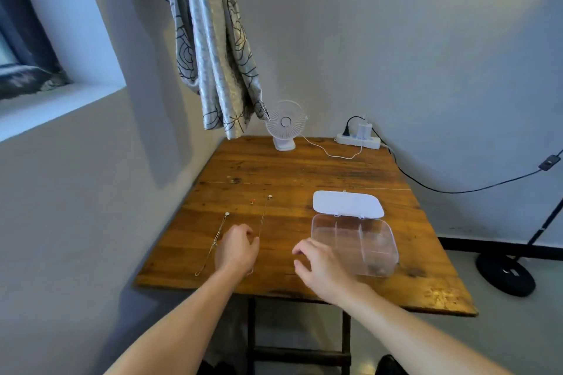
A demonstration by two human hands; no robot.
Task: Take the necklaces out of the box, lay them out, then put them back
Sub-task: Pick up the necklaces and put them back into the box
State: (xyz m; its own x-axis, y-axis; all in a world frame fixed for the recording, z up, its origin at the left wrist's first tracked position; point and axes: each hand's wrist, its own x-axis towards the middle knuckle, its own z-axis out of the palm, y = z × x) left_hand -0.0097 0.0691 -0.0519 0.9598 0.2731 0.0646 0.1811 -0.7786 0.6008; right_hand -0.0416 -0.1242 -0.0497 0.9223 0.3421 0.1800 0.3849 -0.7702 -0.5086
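Three thin necklaces lie stretched out on the wooden table point(304, 173). One with a white pendant point(217, 237) lies at the left. One with a red bead point(252, 201) lies in the middle, mostly hidden under my left hand. One with a pale bead point(264, 216) lies to its right. My left hand point(237, 248) rests over the middle chain with fingers curled; whether it pinches the chain is hidden. My right hand point(320, 262) hovers with fingers spread, just left of the clear plastic box point(355, 242). The box stands open, its white lid point(347, 203) folded back.
A small white fan point(285, 125) stands at the table's back edge, its cable running to a power strip point(359, 138). A patterned curtain point(213, 39) hangs over the back left corner. A lamp stand base point(505, 274) sits on the floor to the right.
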